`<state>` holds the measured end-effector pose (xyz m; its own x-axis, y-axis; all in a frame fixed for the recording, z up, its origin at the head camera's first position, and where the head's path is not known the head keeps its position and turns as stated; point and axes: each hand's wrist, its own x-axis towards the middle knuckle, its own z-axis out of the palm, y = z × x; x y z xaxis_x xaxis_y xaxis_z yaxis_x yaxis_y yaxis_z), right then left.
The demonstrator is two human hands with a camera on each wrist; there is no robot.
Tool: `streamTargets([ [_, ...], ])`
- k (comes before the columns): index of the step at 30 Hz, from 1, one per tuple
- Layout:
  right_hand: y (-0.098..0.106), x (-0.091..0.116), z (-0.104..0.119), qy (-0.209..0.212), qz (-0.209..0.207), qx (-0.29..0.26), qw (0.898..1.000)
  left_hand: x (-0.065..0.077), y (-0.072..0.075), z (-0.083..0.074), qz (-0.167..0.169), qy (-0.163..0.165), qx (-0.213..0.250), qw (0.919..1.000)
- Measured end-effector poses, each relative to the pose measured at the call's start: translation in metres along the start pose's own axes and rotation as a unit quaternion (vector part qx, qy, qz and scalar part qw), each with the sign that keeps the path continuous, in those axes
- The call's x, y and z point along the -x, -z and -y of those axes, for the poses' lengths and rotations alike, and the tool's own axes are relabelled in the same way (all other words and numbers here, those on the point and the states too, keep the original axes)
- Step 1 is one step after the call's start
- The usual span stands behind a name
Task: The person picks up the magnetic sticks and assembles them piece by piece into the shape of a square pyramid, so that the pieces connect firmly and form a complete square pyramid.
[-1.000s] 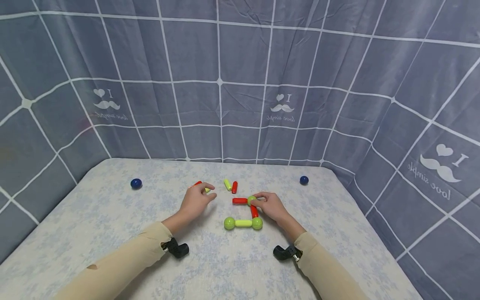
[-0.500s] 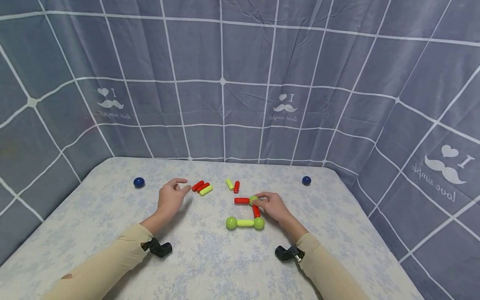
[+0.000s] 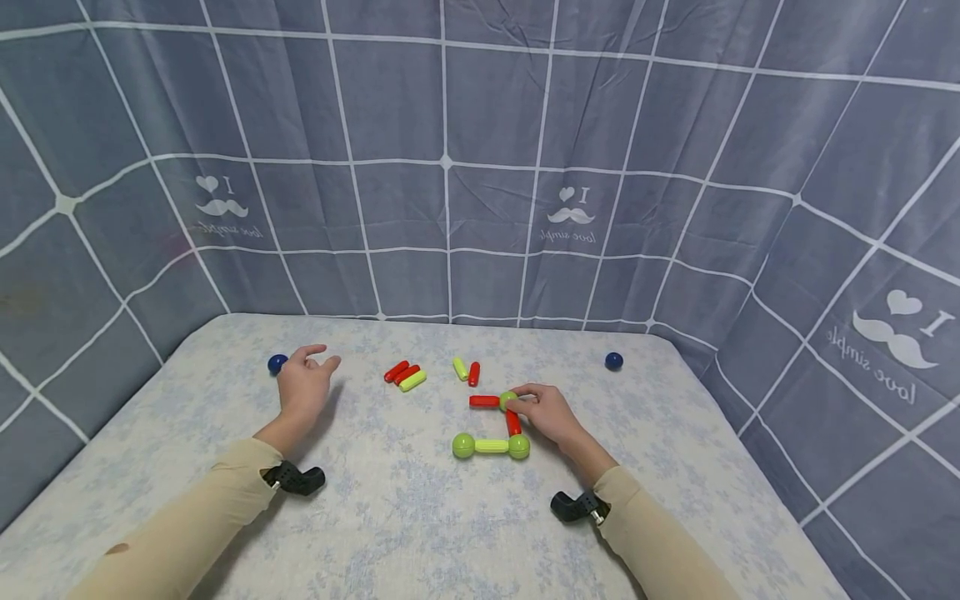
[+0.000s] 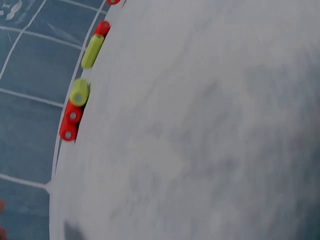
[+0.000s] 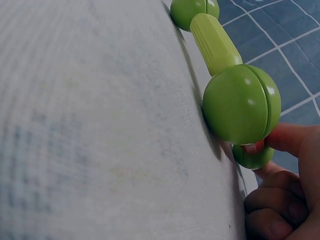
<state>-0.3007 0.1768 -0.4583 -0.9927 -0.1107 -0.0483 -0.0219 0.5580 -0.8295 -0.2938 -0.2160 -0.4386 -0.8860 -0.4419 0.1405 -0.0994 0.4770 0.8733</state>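
My left hand [image 3: 302, 387] hovers above the table at the left, thumb and index finger apart, with nothing in it. Just behind its knuckles is a dark blue ball [image 3: 277, 364], partly covered by the hand. My right hand [image 3: 553, 417] pinches a green ball [image 3: 507, 401] at the corner of a joined figure. From that ball one red rod [image 3: 484, 402] points left. A second red rod [image 3: 513, 423] runs toward me to another green ball [image 5: 242, 105]. A yellow-green rod [image 3: 491, 446] links this one to a third green ball [image 3: 463, 445].
Loose on the table lie two red rods [image 3: 396, 372] beside a yellow-green rod [image 3: 412, 381]. Farther right are another yellow-green rod [image 3: 460, 368] and a red rod [image 3: 474, 373]. A second blue ball [image 3: 613, 361] sits at the back right. A grey-blue curtain [image 3: 480, 208] hangs behind the table.
My left hand has moved left, from the loose rods toward the left blue ball, uncovering those rods. My right hand keeps its place on the green ball.
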Motion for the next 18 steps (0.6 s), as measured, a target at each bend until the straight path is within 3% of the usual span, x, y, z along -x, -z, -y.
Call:
streamTargets([
  [8, 0.000, 0.000, 0.001, -0.002, 0.001, -0.003, 1.000, -0.014, 0.018, 0.013, -0.020, 0.009, -0.026, 0.9994],
  [13, -0.001, 0.000, 0.001, -0.003, 0.002, -0.003, 1.000, -0.024, 0.029, 0.021, -0.041, 0.029, -0.038, 0.9980],
  [18, 0.000, 0.000, 0.001, -0.009, -0.001, 0.002, 1.000, -0.028, 0.034, 0.024, -0.042, 0.051, -0.041, 0.9970],
])
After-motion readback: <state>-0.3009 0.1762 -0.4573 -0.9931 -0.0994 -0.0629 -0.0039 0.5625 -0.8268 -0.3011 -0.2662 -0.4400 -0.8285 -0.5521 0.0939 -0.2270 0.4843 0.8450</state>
